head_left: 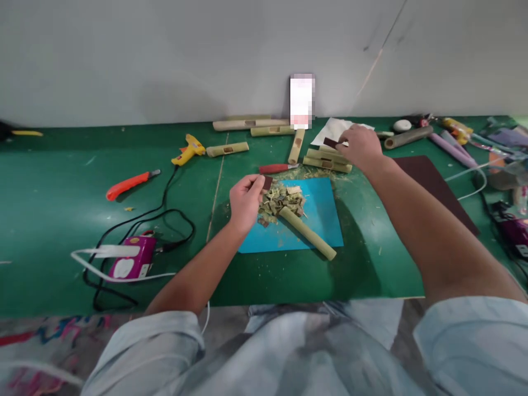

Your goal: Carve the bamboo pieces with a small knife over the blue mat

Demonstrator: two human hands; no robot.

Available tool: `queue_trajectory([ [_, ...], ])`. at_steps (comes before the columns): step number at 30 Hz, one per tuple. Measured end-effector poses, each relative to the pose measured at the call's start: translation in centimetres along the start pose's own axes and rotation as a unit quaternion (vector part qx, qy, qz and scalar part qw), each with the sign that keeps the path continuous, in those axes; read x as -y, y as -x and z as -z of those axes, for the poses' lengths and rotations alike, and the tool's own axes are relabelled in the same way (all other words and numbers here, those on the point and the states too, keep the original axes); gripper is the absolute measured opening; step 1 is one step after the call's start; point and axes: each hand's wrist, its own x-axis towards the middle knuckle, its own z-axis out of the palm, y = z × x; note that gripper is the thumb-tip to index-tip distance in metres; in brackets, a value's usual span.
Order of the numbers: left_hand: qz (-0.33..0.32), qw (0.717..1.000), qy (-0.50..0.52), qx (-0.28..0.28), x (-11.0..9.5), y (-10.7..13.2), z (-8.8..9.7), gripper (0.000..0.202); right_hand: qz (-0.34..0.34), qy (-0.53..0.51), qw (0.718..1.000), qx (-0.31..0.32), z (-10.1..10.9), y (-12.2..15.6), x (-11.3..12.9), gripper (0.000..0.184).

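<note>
My left hand [246, 199] pinches a small dark brown piece [268, 182] at the left edge of a blue mat [319, 214]. Beside it lies a heap of bamboo shavings [281, 202] and one bamboo tube [307, 233] running diagonally across the mat. My right hand [359, 147] reaches further back, fingers closed on another small dark brown piece [330, 143], above a group of cut bamboo tubes [327, 159] and next to a white sheet [335, 130].
On the green table [61, 220]: a red-handled knife [277, 168], an orange-handled cutter [127, 184], a yellow glue gun [188, 149] with black cable, a pink box [134, 258], more bamboo tubes [249, 125] by the wall, a dark brown sheet [433, 187], and tools at the far right.
</note>
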Motion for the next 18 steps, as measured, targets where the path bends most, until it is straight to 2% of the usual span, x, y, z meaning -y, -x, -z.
queue_trajectory([
  [2,0.004,1.0,-0.012,0.027,-0.1,0.2,0.1,0.023,0.007,0.016,1.0,0.012,-0.9,0.8,-0.2,0.039],
  [5,0.02,0.995,-0.06,0.074,-0.5,1.0,0.7,0.023,0.024,0.017,1.0,-0.005,-1.5,3.5,0.1,0.04],
  [8,0.05,0.988,-0.086,0.119,-1.2,2.2,1.3,0.026,0.084,-0.021,0.996,-0.022,-1.4,7.7,1.4,0.033],
  [10,0.08,0.986,-0.06,0.135,-1.5,3.1,1.5,0.028,0.141,-0.073,0.987,-0.033,-1.4,10.8,2.4,0.032],
  [14,0.156,0.98,0.017,0.124,-1.4,4.4,1.0,0.031,0.17,-0.136,0.975,-0.041,-1.8,16.2,3.9,0.028],
  [18,0.215,0.968,0.06,0.112,-1.0,5.4,0.1,0.038,0.168,-0.18,0.968,-0.051,-2.6,19.1,4.0,0.025],
])
